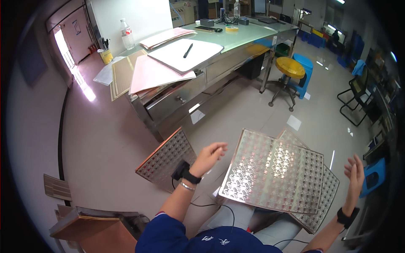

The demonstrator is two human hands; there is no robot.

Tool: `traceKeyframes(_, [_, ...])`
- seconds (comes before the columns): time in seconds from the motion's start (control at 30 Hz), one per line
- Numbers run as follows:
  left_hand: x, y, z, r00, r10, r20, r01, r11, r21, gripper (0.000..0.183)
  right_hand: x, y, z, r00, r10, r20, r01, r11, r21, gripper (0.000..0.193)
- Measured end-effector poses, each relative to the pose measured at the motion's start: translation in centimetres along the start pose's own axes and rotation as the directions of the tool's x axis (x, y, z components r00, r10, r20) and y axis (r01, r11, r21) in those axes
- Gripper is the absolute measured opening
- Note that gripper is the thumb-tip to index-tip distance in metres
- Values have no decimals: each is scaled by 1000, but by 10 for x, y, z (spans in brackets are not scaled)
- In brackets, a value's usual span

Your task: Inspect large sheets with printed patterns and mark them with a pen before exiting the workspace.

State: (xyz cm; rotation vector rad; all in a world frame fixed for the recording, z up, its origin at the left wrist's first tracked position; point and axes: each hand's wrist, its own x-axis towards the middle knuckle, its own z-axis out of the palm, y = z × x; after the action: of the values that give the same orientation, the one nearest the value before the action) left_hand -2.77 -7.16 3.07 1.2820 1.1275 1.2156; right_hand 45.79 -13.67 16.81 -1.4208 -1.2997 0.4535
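Note:
Across my lap lies a flat rectangular panel (272, 173) with rows of small shiny metallic shapes, like a circuit-board panel. A second similar panel (327, 198) sticks out from beneath it at an angle. My left hand (211, 156) hovers to the left of the top panel, fingers loosely bent, with nothing seen in it. Beyond the panel's right edge my right hand (354, 173) is raised with its fingers apart, touching nothing. A stack of like panels (166, 158) with a copper-coloured edge stands tilted left of my left hand.
Ahead is a glass-topped metal desk (249, 38) with papers, a pen (188, 50) and a plastic bottle (126, 33). A yellow round stool (290, 67) stands beside it. At lower left sits a brown open box-like thing (95, 230). A cable (215, 205) runs near my lap.

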Motion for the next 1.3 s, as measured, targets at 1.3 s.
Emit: traceKeyframes(1.3, [-95, -112, 10, 863, -241, 444, 463, 729, -505, 44, 219, -107, 466, 765, -599, 237, 620, 785, -14, 18])
